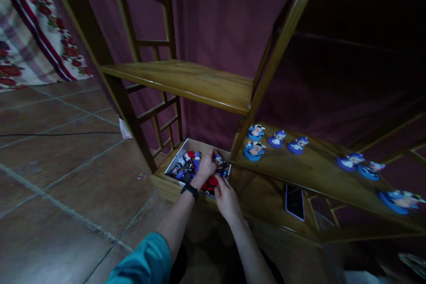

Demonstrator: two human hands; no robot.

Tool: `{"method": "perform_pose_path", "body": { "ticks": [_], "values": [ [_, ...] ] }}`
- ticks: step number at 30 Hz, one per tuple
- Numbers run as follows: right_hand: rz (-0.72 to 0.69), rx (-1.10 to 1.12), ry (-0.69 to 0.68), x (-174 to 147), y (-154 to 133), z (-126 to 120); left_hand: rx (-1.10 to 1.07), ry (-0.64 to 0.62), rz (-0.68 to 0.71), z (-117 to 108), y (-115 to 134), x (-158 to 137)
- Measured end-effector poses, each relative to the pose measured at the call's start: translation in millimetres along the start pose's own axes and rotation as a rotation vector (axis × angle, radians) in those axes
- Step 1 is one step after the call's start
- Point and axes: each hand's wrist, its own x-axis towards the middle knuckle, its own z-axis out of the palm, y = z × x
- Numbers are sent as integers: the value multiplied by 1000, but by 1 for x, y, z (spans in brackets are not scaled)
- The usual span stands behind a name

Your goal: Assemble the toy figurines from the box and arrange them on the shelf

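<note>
A white open box (173, 179) stands on the low shelf, filled with several small figurines (189, 166) in blue, purple, black and red. Reaching over the box, my left hand (207, 166) has its fingers closed at a blue-haired figurine (218, 159) near the back right corner. My right hand (228, 197) is at the box's front right side, its thumb and fingers apart beside red pieces (210, 183). Part of the box's contents is hidden under both hands. A black band (190, 191) circles my left wrist.
Several figurines on round blue or purple bases, such as a purple one (277, 139), stand along the right shelf (299, 164). A phone (294, 202) lies on the lower board. A wooden upright (276, 62) and an upper shelf (186, 82) surround the box. Tiled floor lies left.
</note>
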Motion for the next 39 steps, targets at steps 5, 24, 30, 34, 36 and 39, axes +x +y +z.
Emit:
{"method": "perform_pose_path", "body": {
  "ticks": [5, 24, 30, 34, 36, 39],
  "values": [
    [93, 268, 166, 1, 5, 12, -136, -130, 77, -13, 5, -27],
    [488, 1154, 155, -12, -5, 7, 546, 99, -65, -78, -41, -26],
    [455, 1026, 136, -5, -2, 13, 876, -78, 16, -61, -54, -17],
    [419, 953, 138, 0, -1, 13, 940, -103, -28, -50, -58, -12],
    [383, 918, 149, 1, -2, 12, 940, -80, -44, -46, -57, -11],
    [371, 876, 166, 2, -2, 12, 870, -31, 17, -45, -52, -12]
  ]
}}
